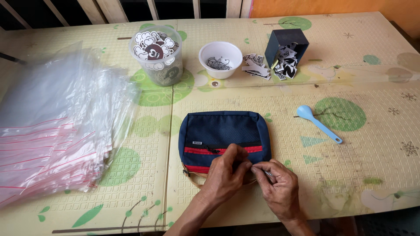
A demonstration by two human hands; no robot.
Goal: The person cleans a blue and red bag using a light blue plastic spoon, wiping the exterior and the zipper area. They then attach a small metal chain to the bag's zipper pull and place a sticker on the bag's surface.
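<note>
Head view: small navy cloth pouch with red zips point(224, 135) lies flat on the table.
Left hand point(227, 172): fingers bunched, pinching at the pouch's lower zip.
Right hand point(280, 185): pinching a small metal zip pull — zip not fully open.

pouch point(224, 133) near the front middle of the mat point(372, 166); left hand point(227, 172) and right hand point(278, 185) on its near edge, touching each other. stack of plastic bags point(57, 126) to the left of the pouch. spoon point(318, 123) to its right, apart. behind the pouch, left to right: tub point(156, 54) with stickers in it, bowl point(220, 59), loose stickers point(256, 65), tipped box point(286, 46) with stickers spilling out in front.
</note>
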